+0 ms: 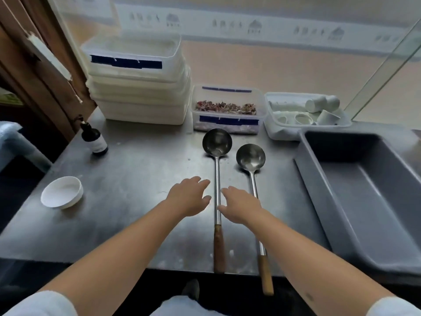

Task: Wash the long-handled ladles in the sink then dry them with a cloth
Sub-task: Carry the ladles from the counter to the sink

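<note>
Two long-handled steel ladles with wooden grips lie side by side on the steel counter (pixel 127 179), bowls pointing away from me. The left ladle (pixel 217 169) runs between my two hands. The right ladle (pixel 251 172) passes under my right hand, and its wooden end sticks out past the counter's front edge. My left hand (pixel 190 196) hovers palm down just left of the left ladle's shaft, fingers spread, holding nothing. My right hand (pixel 241 207) is spread over the gap between the two shafts, also holding nothing. No sink or cloth is in view.
A deep grey tub (pixel 319 192) sits at the right. At the back stand stacked white lidded boxes (pixel 136 87), a clear box of chopped bits (pixel 227 110) and a tray of white cups (pixel 305 112). A dark bottle (pixel 94 140) and a white bowl (pixel 62 192) are at the left.
</note>
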Demonstrator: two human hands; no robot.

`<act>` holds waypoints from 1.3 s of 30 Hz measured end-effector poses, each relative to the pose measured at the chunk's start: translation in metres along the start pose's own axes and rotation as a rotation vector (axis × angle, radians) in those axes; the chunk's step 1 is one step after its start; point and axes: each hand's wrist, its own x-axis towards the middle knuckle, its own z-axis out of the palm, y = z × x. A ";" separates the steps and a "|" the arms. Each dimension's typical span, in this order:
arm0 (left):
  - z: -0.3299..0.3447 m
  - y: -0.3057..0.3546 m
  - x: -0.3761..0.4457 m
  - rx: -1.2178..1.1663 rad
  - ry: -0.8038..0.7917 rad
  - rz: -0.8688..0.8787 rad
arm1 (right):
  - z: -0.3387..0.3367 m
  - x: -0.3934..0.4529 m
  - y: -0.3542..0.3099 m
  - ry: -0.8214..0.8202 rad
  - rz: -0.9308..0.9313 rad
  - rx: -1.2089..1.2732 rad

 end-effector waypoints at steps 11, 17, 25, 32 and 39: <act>0.040 -0.012 0.128 -0.615 -0.229 -0.187 | 0.028 0.112 0.008 -0.103 0.325 0.469; 0.060 -0.003 0.159 -0.771 -0.260 -0.308 | 0.043 0.142 0.019 -0.129 0.481 0.714; 0.068 -0.007 0.183 -0.943 -0.272 -0.433 | 0.056 0.161 0.024 -0.138 0.494 0.841; 0.060 -0.012 0.184 -1.099 -0.375 -0.456 | 0.056 0.157 0.032 -0.245 0.534 1.263; 0.048 -0.013 0.182 -1.235 -0.377 -0.460 | 0.038 0.147 0.026 -0.188 0.537 1.484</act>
